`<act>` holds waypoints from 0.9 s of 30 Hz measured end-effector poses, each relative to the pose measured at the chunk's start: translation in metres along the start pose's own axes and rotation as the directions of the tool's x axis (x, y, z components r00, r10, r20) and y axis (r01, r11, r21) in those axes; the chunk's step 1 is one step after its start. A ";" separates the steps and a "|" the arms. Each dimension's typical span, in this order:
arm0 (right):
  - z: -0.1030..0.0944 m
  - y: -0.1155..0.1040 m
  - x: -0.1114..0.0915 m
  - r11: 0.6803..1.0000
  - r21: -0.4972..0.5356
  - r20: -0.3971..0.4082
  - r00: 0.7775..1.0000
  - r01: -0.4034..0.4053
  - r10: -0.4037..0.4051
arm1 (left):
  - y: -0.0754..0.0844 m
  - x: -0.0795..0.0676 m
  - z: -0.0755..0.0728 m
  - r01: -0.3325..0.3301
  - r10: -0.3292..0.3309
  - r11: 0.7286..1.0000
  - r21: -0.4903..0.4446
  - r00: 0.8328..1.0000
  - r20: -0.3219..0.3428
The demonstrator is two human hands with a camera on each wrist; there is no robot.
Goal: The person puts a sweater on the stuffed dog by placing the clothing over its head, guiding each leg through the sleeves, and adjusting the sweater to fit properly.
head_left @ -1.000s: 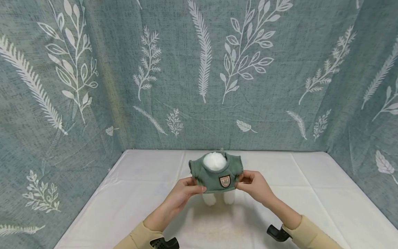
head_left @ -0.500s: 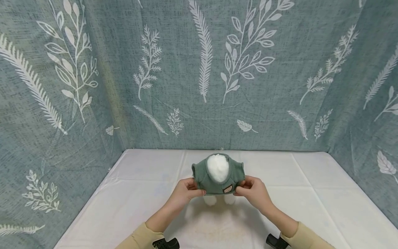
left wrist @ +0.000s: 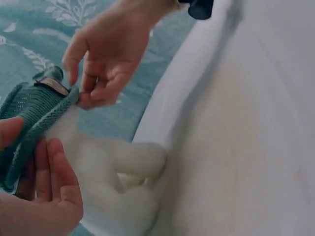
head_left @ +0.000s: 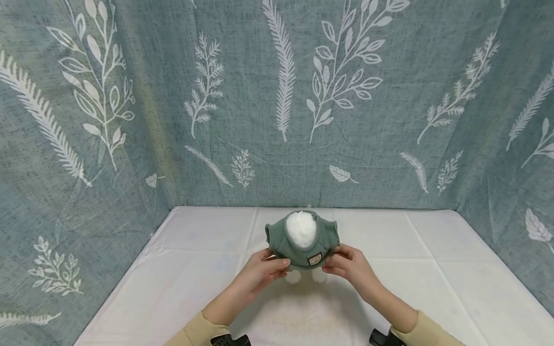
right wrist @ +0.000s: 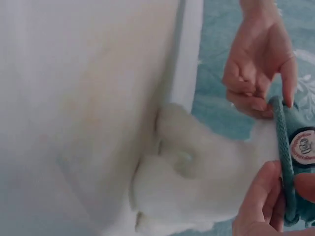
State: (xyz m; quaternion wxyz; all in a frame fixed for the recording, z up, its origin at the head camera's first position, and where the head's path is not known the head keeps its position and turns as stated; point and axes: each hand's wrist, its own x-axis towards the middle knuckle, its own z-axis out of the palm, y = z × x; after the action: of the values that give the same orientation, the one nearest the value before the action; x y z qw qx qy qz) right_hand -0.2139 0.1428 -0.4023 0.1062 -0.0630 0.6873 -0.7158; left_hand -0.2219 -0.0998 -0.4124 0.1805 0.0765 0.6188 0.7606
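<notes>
A white plush toy [head_left: 301, 229] stands upright at the table's middle, a small green doll shirt [head_left: 279, 240] around its upper body. White fur fills the neck opening, and two white feet [head_left: 293, 277] show below the hem. On the shirt's front is a shield-shaped badge [head_left: 315, 259]. My left hand [head_left: 263, 270] pinches the hem at the left between thumb and fingers. At the opposite side my right hand [head_left: 351, 268] holds the hem likewise. Both wrist views show the plush's white legs [left wrist: 123, 167] beneath the ribbed hem [right wrist: 285, 167]. The toy's back is hidden.
A white cloth covers the table [head_left: 195, 259]. Patterned green-blue curtains [head_left: 242, 96] hang behind it and along both sides. Black wrist cameras [head_left: 231, 340] sit at the cuffs of the beige sleeves [head_left: 196, 329].
The shirt's front and badge have tipped toward the table, exposing more white fur at the neck. The hem dipped, then rose slightly. Both hands stay at its sides.
</notes>
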 end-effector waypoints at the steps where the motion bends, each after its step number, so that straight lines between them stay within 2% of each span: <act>1: 0.000 -0.001 0.000 1.000 0.023 0.007 1.000 -0.009 0.009 | 0.001 0.000 0.001 0.017 -0.017 1.000 -0.024 1.000 0.012; 5: 0.003 -0.005 0.001 0.997 0.069 0.008 1.000 -0.029 0.029 | 0.004 0.002 0.006 0.058 -0.056 0.993 -0.099 0.998 0.018; 11: 0.007 -0.006 0.004 0.999 0.047 -0.037 0.999 0.010 -0.008 | 0.005 0.005 0.013 0.058 -0.070 0.983 -0.173 0.995 -0.065; 14: 0.007 -0.006 0.004 0.999 0.037 -0.061 0.998 0.024 -0.022 | 0.004 0.009 0.017 0.025 -0.045 0.985 -0.172 0.992 -0.114; 18: 0.007 -0.004 0.006 1.000 0.001 -0.087 0.996 0.015 -0.015 | 0.003 0.010 0.019 -0.044 0.022 0.989 -0.139 0.987 -0.159; 22: 0.006 -0.001 0.007 1.000 -0.017 -0.111 0.994 0.007 -0.009 | 0.000 0.009 0.019 -0.093 0.074 0.990 -0.105 0.982 -0.175; 27: 0.006 0.002 0.007 1.000 -0.021 -0.129 0.991 0.014 -0.017 | -0.003 0.008 0.018 -0.108 0.094 0.992 -0.071 0.980 -0.178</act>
State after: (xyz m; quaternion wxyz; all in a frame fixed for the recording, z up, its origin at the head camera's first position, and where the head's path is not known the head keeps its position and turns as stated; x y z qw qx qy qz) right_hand -0.2188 0.1357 -0.4044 0.0550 -0.0228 0.6995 -0.7121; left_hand -0.2225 -0.0801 -0.4122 0.0898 0.0337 0.5966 0.7968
